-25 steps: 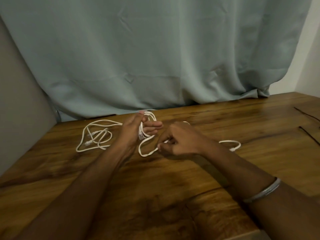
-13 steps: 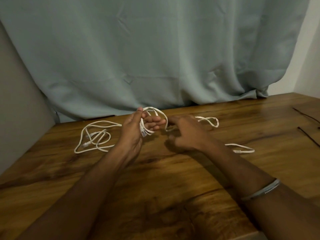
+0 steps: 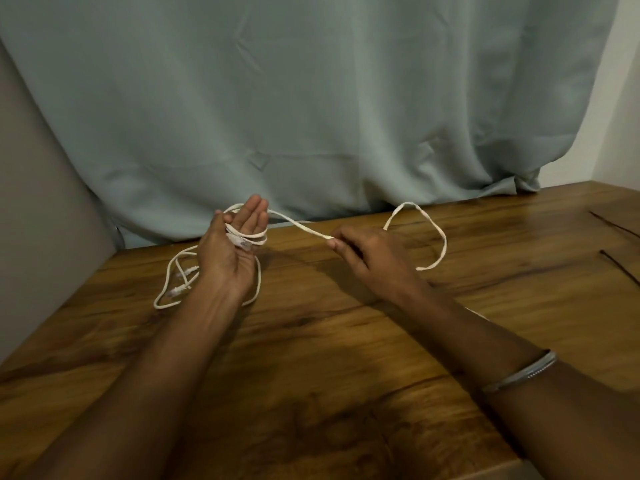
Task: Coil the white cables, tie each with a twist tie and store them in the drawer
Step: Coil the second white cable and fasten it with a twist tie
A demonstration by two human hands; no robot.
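You are holding your left hand (image 3: 235,247) up above the wooden table (image 3: 346,358), with the palm turned toward the right and the fingers (image 3: 254,213) straight and close together, pointing up at the curtain (image 3: 311,98). A white cable (image 3: 298,225) is looping around those fingers in a few turns, and its plug end is lying across your palm. Your thumb is sitting by the loops at the back, but it is hard to tell if it is pressing on them. From your left hand the cable is running across the air to your right hand (image 3: 367,254). That hand is pinching the cable between the thumb and the first finger, and the other fingers are curling under. Past your right hand the cable is making a big loose loop that rises up and then comes down onto the table. A second white cable (image 3: 173,282) is lying in a loose pile on the table under and behind your left wrist, with its plugs showing near the middle of the pile. You are wearing a thin bracelet (image 3: 519,372) on your right arm. Two thin dark twist ties (image 3: 620,268) are lying on the table far off to the right, well apart from both hands.
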